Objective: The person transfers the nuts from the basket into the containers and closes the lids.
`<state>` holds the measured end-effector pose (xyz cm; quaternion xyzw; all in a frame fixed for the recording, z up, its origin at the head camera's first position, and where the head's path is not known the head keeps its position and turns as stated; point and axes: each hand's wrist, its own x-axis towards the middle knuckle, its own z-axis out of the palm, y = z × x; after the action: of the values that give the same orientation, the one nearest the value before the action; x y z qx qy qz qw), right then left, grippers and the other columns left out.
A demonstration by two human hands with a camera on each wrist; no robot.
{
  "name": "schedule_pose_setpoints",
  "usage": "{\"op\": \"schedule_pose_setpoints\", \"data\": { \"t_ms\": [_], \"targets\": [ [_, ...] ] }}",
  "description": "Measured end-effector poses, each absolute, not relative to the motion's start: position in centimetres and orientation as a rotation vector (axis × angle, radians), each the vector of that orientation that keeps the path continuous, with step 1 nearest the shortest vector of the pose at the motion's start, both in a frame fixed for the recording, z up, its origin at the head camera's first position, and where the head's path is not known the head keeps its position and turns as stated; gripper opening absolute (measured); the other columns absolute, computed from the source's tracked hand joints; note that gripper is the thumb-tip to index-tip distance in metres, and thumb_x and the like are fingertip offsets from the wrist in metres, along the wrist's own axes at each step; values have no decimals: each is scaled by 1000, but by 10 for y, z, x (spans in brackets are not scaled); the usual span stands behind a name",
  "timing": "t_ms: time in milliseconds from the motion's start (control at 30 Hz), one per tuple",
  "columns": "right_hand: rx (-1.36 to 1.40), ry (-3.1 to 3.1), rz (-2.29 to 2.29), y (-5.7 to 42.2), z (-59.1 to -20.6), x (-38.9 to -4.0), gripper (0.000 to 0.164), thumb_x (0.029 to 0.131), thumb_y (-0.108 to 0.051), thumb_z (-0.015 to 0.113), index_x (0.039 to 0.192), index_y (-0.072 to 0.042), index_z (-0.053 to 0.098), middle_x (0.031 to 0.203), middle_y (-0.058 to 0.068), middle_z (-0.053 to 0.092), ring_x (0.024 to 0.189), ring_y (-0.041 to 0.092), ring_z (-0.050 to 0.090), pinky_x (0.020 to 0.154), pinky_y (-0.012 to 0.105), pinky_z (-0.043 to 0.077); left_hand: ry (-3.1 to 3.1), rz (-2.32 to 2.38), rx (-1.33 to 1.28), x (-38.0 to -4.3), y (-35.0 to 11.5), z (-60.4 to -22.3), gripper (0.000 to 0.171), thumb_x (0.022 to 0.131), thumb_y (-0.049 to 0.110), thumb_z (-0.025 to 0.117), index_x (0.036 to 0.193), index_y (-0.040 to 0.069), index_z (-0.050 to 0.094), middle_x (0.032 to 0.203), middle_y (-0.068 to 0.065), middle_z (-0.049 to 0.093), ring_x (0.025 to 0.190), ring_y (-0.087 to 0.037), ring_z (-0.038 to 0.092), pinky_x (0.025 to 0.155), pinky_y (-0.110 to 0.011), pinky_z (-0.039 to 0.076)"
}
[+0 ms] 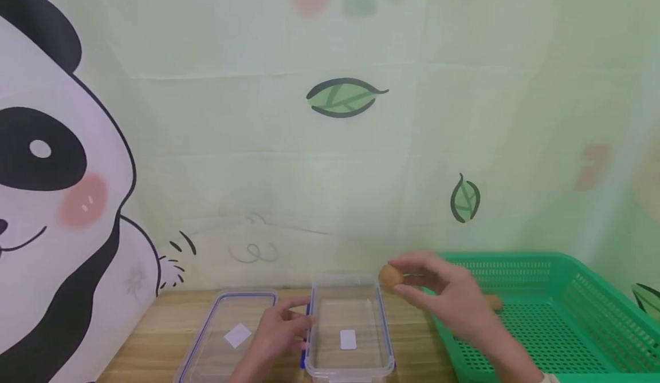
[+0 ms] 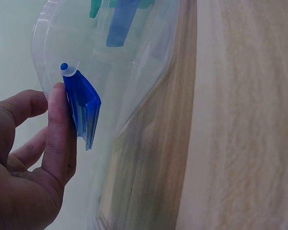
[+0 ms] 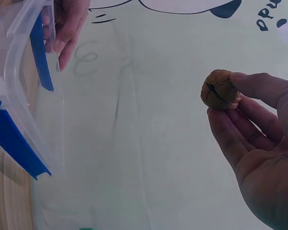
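Between thumb and fingertips my right hand [image 1: 454, 300] pinches a walnut [image 1: 391, 278], held up by the right rim of a clear plastic box [image 1: 349, 364]. A dark crack line shows on the walnut [image 3: 221, 90] in the right wrist view. My left hand [image 1: 278, 328] touches the box's left side, its fingers fairly straight against a blue latch [image 2: 82, 108] that hangs down. The box is uncovered, with a white label [image 1: 348, 339] showing at its bottom. Inside the green basket [image 1: 546, 360], another brown walnut [image 1: 493, 301] shows partly behind my right hand.
A clear lid [image 1: 206, 346] with a blue seal lies left of the box, a white label [image 1: 238, 335] on it. The wooden table [image 1: 415, 343] meets a pale green cloth backdrop [image 1: 258, 142] with a panda and leaves printed on it.
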<state>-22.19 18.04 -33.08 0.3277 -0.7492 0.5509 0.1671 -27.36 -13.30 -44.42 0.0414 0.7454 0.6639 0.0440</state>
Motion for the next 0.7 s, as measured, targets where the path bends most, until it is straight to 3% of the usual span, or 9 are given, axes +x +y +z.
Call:
{"op": "schedule_pose_setpoints", "data": {
  "t_ms": [233,700],
  "targets": [
    [893,-2180,1573,171,-339,-222,32,94,-7,81,126,-9,74,122,3,74,108,20,73,94,34,63,2304,2025,132,-274,-130,-444,58,93,7,77,146,-5,57,104,-17,70,83,-25,70,70,-39,68],
    [830,-2185,1686,148,-356,-221,32,95,-11,81,126,-8,73,120,5,74,108,21,73,96,32,62,2306,2012,131,-276,-132,-446,58,94,8,77,147,-6,55,105,-19,71,81,-24,69,66,-36,67]
  ]
}}
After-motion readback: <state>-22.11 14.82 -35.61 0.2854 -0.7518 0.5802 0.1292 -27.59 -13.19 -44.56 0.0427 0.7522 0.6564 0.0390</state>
